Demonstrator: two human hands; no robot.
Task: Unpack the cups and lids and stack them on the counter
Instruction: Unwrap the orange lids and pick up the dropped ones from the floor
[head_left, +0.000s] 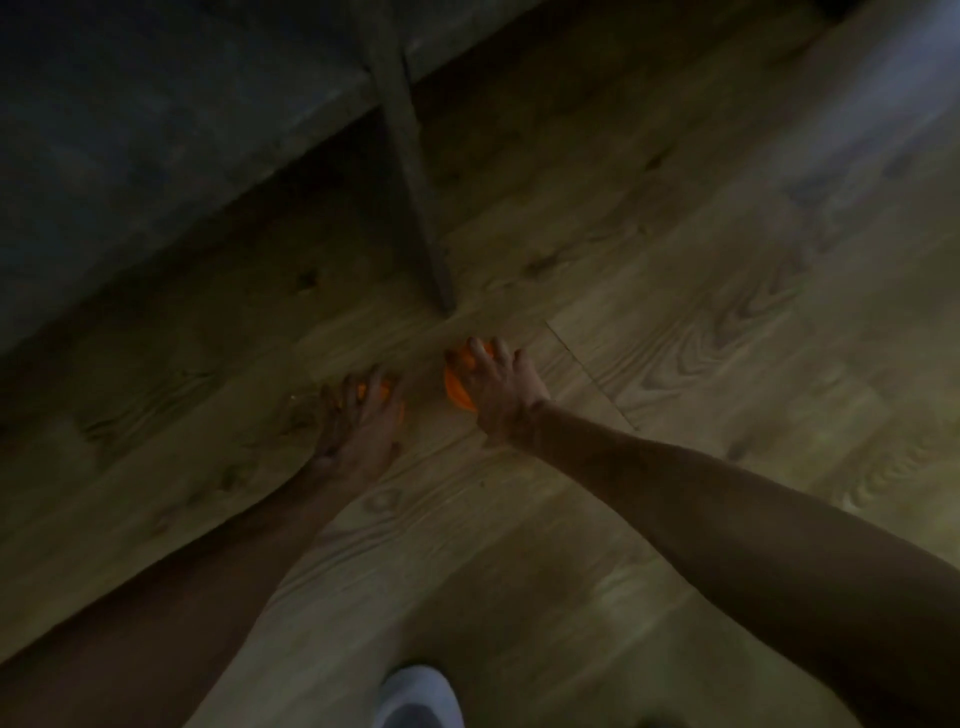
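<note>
While the light is very dim and the whole view is soft with blur, I can make out a wood-grain plank floor (649, 270), pale brown with dark knots and swirling grain, filling most of what I see. Across the upper left runs a dark grey slab-like surface (130, 130), edge slanting down to the left, and a dark narrow post (410, 171) comes down from it to meet the floor just above my hands. A pale, washed-out patch of light lies at the upper right corner. At the bottom edge a white rounded shoe toe (421, 696) shows between my forearms.

No writing, brand or label is readable anywhere — too dark and blurred.

Both bare arms reach forward and down to the floor. My left hand (358, 421) lies over a small orange plastic object (382, 395), fingers spread and curled down around it; only slivers of orange show between the fingers, so I cannot tell whether it is a cup or a lid. My right hand (501, 387) clasps a second orange rounded plastic piece (457, 389), fingers bent over its top with the orange showing at the left side of the palm. The two orange pieces sit near each other on the floor, apart, just below the foot of the post. I cannot tell whether either holds anything.
</note>
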